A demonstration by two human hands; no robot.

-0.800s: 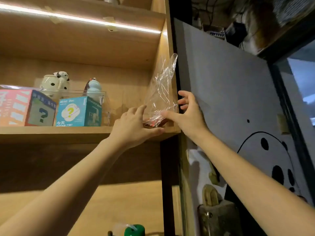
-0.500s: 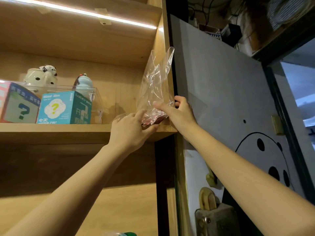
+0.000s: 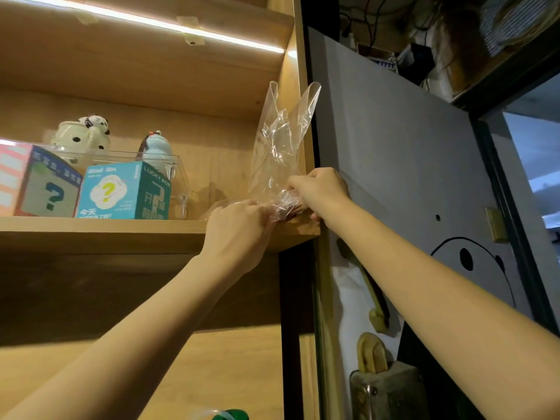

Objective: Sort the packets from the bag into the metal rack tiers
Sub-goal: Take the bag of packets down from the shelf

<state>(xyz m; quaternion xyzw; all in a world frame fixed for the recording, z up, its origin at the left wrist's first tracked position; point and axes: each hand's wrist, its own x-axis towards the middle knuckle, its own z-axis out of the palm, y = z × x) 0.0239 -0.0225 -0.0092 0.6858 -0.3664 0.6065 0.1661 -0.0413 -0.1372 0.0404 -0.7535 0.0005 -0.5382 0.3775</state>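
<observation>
Both hands, left hand point(image 3: 239, 228) and right hand point(image 3: 318, 189), pinch the upright bag point(image 3: 280, 153), seemingly mouth-up.

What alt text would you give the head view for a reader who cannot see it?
Both hands, left hand and right hand, grip the bottom of a clear plastic bag standing at the right end of a wooden shelf. Two question-mark boxes and small figurines sit further left.

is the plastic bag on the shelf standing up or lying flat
Standing up. The clear plastic bag rises from the wooden shelf with both handle loops pointing upward, while the left hand and right hand grip its bottom.
</observation>
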